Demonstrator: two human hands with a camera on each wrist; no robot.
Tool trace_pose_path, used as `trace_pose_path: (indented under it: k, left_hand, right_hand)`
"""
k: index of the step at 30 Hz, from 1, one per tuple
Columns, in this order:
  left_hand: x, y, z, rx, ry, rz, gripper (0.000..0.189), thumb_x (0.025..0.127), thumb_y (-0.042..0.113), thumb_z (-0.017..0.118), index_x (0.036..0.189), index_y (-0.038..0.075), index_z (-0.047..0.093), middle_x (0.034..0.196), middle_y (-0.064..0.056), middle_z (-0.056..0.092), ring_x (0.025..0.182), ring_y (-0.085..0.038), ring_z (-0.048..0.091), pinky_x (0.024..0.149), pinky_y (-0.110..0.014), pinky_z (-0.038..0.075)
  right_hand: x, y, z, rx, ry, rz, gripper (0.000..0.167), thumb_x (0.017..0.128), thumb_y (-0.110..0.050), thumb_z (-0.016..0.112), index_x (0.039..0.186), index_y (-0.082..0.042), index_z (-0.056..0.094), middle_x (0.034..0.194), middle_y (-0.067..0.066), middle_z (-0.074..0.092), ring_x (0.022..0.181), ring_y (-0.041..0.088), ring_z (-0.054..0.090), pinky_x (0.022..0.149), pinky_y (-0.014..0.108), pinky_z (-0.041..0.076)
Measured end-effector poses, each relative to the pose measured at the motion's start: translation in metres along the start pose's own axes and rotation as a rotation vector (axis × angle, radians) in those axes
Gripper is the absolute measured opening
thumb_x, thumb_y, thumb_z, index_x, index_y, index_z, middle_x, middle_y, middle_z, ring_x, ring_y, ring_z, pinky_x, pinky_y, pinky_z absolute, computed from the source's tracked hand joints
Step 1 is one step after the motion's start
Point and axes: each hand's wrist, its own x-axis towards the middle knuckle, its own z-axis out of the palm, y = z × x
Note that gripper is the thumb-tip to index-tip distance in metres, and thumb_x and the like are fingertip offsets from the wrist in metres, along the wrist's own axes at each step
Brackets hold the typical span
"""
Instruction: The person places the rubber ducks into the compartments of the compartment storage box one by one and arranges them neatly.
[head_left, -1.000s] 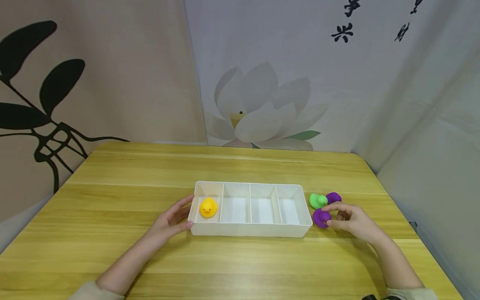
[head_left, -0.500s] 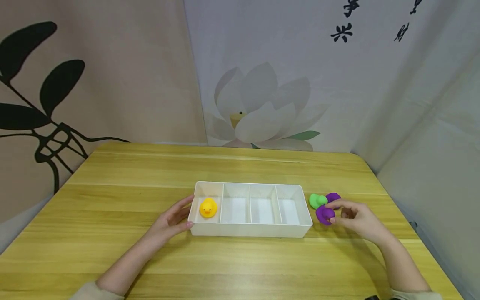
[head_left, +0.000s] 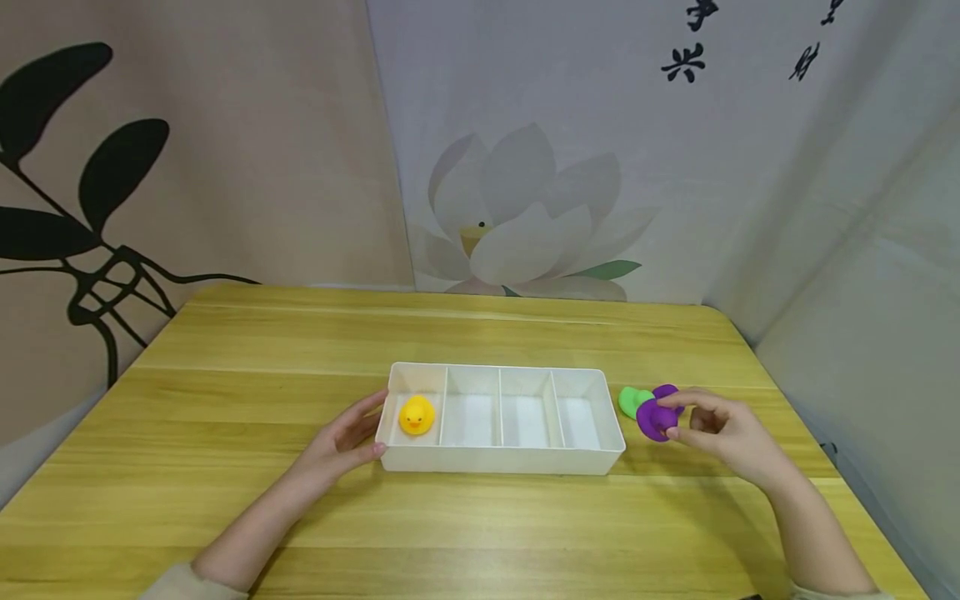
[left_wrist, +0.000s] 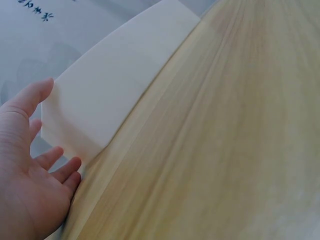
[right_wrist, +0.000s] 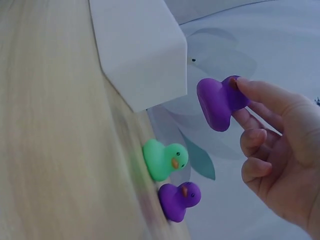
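Thumb and fingers of my right hand (head_left: 723,433) pinch a purple rubber duck (right_wrist: 215,102) by its head, raised off the table to the right of the box. Behind it a green rubber duck (head_left: 632,402) and a second purple duck (right_wrist: 173,204) sit on the table; the raised duck partly covers both in the head view. My left hand (head_left: 345,437) rests against the left end of a white box (head_left: 495,460) with compartments, its fingers relaxed and its thumb at the front corner (left_wrist: 49,86). A yellow rubber duck (head_left: 417,415) sits in the leftmost compartment.
The box stands on a wooden table (head_left: 450,533) and has thin dividers (head_left: 500,408) between its compartments. Behind the table hangs a pale curtain (head_left: 540,75) printed with a lotus, and another curtain hangs along the right side.
My right hand has lifted the purple duck and carried it slightly up and to the right, over the other two ducks in view. The left hand and the box have stayed put.
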Motion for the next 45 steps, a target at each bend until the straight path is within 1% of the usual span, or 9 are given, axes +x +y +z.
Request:
trace_pose_path:
  k: [4,10,16,20,23,29,33,38,45]
  left_hand:
    - [-0.001,0.001,0.000,-0.006,-0.001,-0.001,0.067,0.092,0.007,0.061,0.150,0.007,0.028,0.148,-0.027,0.031,0.133,-0.045,0.030,0.098,-0.049,0.038]
    - [-0.001,0.002,0.000,-0.008,-0.004,-0.002,0.067,0.092,0.009,0.061,0.150,0.009,0.028,0.149,-0.026,0.030,0.134,-0.045,0.029,0.099,-0.054,0.036]
    - [-0.001,0.000,-0.001,-0.009,-0.002,-0.009,0.066,0.093,0.008,0.061,0.150,0.010,0.029,0.148,-0.025,0.032,0.134,-0.042,0.029,0.100,-0.049,0.034]
    - [-0.001,-0.001,-0.001,-0.011,-0.002,-0.009,0.067,0.092,0.008,0.061,0.150,0.009,0.029,0.148,-0.025,0.032,0.134,-0.043,0.029,0.100,-0.053,0.034]
    - [0.000,0.000,0.000,-0.011,0.001,-0.012,0.067,0.092,0.009,0.062,0.150,0.008,0.028,0.148,-0.026,0.031,0.134,-0.044,0.029,0.101,-0.055,0.033]
    - [0.000,0.000,-0.001,-0.012,0.000,-0.009,0.067,0.092,0.008,0.062,0.150,0.009,0.028,0.148,-0.027,0.031,0.134,-0.044,0.029,0.101,-0.057,0.032]
    - [0.000,0.000,-0.001,-0.012,-0.001,-0.009,0.067,0.092,0.008,0.061,0.150,0.009,0.028,0.148,-0.027,0.031,0.134,-0.044,0.029,0.101,-0.057,0.033]
    - [0.000,0.000,-0.002,-0.013,-0.003,-0.006,0.067,0.092,0.008,0.061,0.151,0.008,0.028,0.148,-0.027,0.031,0.134,-0.044,0.029,0.100,-0.057,0.033]
    - [-0.001,0.000,-0.003,-0.012,-0.007,-0.008,0.067,0.093,0.008,0.061,0.151,0.010,0.028,0.148,-0.027,0.031,0.134,-0.044,0.029,0.100,-0.057,0.033]
  right_hand:
    - [0.000,-0.005,-0.001,0.006,0.005,-0.016,0.030,0.083,-0.001,0.072,0.112,-0.004,0.067,0.078,0.001,0.056,0.059,0.015,0.045,0.044,0.031,0.034]
    - [0.002,-0.013,0.001,0.009,0.012,-0.049,0.030,0.083,0.000,0.072,0.113,-0.005,0.067,0.092,-0.001,0.061,0.059,0.015,0.045,0.044,0.030,0.036]
    - [0.004,-0.025,0.008,0.023,0.033,-0.101,0.031,0.081,0.003,0.073,0.110,-0.006,0.068,0.091,0.000,0.062,0.060,0.014,0.046,0.045,0.030,0.037]
    - [0.007,-0.033,0.014,0.050,0.034,-0.143,0.031,0.080,0.006,0.073,0.109,-0.004,0.069,0.097,0.001,0.065,0.062,0.014,0.047,0.048,0.029,0.039]
    - [0.010,-0.039,0.019,0.080,0.033,-0.161,0.031,0.080,0.007,0.071,0.109,-0.003,0.068,0.095,0.003,0.063,0.063,0.014,0.046,0.048,0.029,0.038]
    - [0.020,-0.051,0.031,0.108,0.040,-0.135,0.030,0.081,0.004,0.073,0.109,-0.005,0.069,0.086,0.005,0.059,0.060,0.015,0.045,0.045,0.029,0.036]
    - [0.025,-0.058,0.040,0.129,0.035,-0.120,0.029,0.081,0.003,0.073,0.109,-0.004,0.069,0.085,0.003,0.059,0.059,0.014,0.044,0.043,0.029,0.034]
    - [0.033,-0.065,0.052,0.143,0.033,-0.113,0.028,0.081,0.000,0.074,0.108,-0.006,0.070,0.089,0.002,0.060,0.059,0.014,0.044,0.043,0.027,0.035]
    - [0.042,-0.074,0.066,0.181,0.011,-0.156,0.028,0.081,0.001,0.074,0.107,-0.005,0.069,0.086,0.008,0.059,0.056,0.014,0.043,0.042,0.028,0.034]
